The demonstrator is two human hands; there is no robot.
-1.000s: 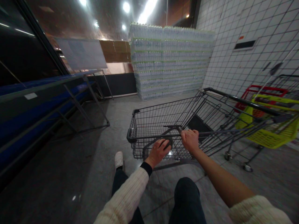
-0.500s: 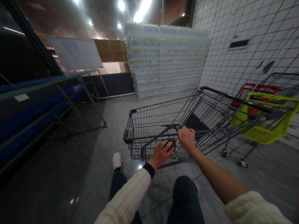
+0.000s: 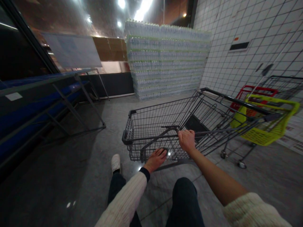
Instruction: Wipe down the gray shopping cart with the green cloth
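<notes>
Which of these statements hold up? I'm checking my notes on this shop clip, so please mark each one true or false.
1. The right hand grips a dark metal bar of the grey wire shopping cart. True.
2. The left hand is lifting a shrink-wrapped pack of bottles. False: it rests on the near end of the cart, and the tall stack of clear plastic bottles stands well ahead.
3. The tall stack of clear plastic bottles stands beside a white tiled wall. True.
4. A yellow plastic basket sits inside the grey wire shopping cart. False: the yellow plastic basket sits on a second wire cart to the right.
</notes>
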